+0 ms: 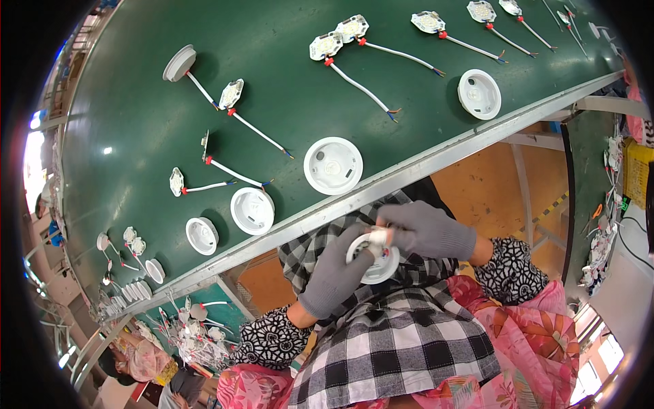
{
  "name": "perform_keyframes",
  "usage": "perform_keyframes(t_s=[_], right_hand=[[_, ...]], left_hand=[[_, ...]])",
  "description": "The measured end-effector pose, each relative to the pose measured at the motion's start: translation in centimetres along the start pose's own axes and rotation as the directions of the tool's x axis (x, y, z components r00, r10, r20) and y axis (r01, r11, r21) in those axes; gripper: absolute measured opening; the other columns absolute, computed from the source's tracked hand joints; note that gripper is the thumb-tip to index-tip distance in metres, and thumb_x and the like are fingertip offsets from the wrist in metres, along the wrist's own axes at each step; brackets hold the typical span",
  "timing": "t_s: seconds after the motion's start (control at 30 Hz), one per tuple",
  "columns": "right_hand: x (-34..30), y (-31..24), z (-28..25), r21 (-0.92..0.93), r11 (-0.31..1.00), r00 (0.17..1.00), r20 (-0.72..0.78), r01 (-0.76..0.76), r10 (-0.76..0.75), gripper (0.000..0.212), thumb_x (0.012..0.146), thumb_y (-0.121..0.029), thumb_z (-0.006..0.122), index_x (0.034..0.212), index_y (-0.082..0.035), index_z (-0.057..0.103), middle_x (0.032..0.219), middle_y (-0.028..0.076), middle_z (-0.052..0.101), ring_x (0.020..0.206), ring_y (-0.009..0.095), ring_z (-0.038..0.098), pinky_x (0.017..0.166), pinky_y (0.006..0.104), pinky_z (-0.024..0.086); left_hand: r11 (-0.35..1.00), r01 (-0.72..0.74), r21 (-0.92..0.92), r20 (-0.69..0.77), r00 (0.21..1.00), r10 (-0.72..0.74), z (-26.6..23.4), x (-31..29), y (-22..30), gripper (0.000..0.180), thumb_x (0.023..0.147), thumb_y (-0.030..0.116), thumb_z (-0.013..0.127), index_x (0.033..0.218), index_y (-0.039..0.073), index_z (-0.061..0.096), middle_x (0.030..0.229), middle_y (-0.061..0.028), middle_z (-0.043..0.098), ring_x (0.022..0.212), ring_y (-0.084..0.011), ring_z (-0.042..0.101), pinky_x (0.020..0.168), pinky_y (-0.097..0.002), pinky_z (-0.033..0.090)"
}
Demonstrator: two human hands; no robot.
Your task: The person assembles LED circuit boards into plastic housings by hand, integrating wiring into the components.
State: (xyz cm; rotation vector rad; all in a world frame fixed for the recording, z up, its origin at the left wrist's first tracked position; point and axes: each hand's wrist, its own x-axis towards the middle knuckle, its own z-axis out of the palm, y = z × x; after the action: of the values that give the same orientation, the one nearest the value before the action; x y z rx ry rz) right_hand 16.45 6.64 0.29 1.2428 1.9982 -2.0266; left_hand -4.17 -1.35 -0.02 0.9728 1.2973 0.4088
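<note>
Over my lap, my left hand (334,276), in a grey glove with bare fingertips, grips a round white plastic housing (381,274) by its rim. Small parts with a touch of red show inside it. My right hand (432,232), gloved alike, is closed at the housing's far side and somewhat blurred. Its fingers pinch at something whitish, too smeared to name. On the green table ahead, the nearest things are a white round housing (333,166) with its hollow side up and another such housing (253,210) to its left.
The table's metal edge (381,178) runs slantwise before my lap. Several light boards (325,46) with white cables lie on the green table (286,88). A white housing (479,95) stands at the right. More wired boards (201,334) are heaped at lower left, near another person (139,358).
</note>
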Motion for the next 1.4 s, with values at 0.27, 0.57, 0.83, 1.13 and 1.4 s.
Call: perform_keyframes(t_s=[0.27, 0.57, 0.83, 1.13, 1.4], right_hand=[[-4.7, 0.8, 3.5, -0.005, 0.994, 0.964, -0.245, 0.106, -0.104, 0.023, 0.097, -0.025, 0.056, 0.103, -0.003, 0.059, 0.076, 0.016, 0.061, 0.067, 0.031, 0.061, 0.063, 0.0362, 0.046], [-6.7, 0.0, 8.0, -0.527, 0.849, 0.933, -0.327, -0.046, -0.152, 0.021, 0.089, -0.023, 0.06, 0.106, -0.012, 0.058, 0.061, 0.008, 0.059, 0.053, 0.027, 0.06, 0.049, 0.0394, 0.046], [-6.4, -0.9, 8.9, -0.624, 0.769, 0.936, -0.336, -0.138, -0.105, 0.024, 0.088, -0.023, 0.06, 0.107, -0.009, 0.056, 0.062, 0.008, 0.058, 0.051, 0.027, 0.059, 0.045, 0.0394, 0.044], [-5.4, -1.0, 9.4, -0.73, 0.667, 0.913, -0.362, -0.15, -0.191, 0.014, 0.083, -0.021, 0.062, 0.092, -0.011, 0.059, 0.054, 0.003, 0.052, 0.047, 0.02, 0.057, 0.042, 0.0343, 0.04], [-4.5, -1.1, 8.8, -0.722, 0.685, 0.893, -0.367, -0.097, -0.261, 0.012, 0.081, -0.016, 0.059, 0.09, -0.008, 0.057, 0.05, 0.006, 0.053, 0.044, 0.023, 0.058, 0.04, 0.0374, 0.041]], left_hand=[[0.994, 0.002, -0.113, -0.055, 0.998, -0.008, 0.9, -1.8, -1.7, 0.034, 0.086, 0.015, 0.062, 0.114, -0.003, 0.063, 0.096, -0.0155, 0.072, 0.085, -0.018, 0.069, 0.078, -0.0311, 0.054], [0.997, 0.067, -0.027, -0.144, 0.987, -0.071, 1.7, -2.4, -1.7, 0.032, 0.083, 0.019, 0.066, 0.108, -0.001, 0.066, 0.086, -0.0108, 0.073, 0.078, -0.012, 0.067, 0.072, -0.0279, 0.053], [0.996, 0.028, 0.089, -0.278, 0.96, -0.002, 3.0, -2.6, -3.2, 0.027, 0.082, 0.015, 0.068, 0.103, -0.001, 0.066, 0.081, -0.0132, 0.071, 0.072, -0.0174, 0.069, 0.067, -0.0305, 0.053], [0.971, -0.053, 0.235, -0.327, 0.936, 0.13, 3.2, -2.3, -3.3, 0.023, 0.079, 0.017, 0.068, 0.097, 0.002, 0.064, 0.079, -0.0181, 0.068, 0.071, -0.0318, 0.07, 0.064, -0.0359, 0.053], [0.962, -0.064, 0.265, -0.336, 0.929, 0.155, 3.3, -2.2, -3.3, 0.021, 0.081, 0.017, 0.067, 0.097, 0.003, 0.065, 0.08, -0.0178, 0.069, 0.072, -0.0315, 0.07, 0.064, -0.0359, 0.053]])
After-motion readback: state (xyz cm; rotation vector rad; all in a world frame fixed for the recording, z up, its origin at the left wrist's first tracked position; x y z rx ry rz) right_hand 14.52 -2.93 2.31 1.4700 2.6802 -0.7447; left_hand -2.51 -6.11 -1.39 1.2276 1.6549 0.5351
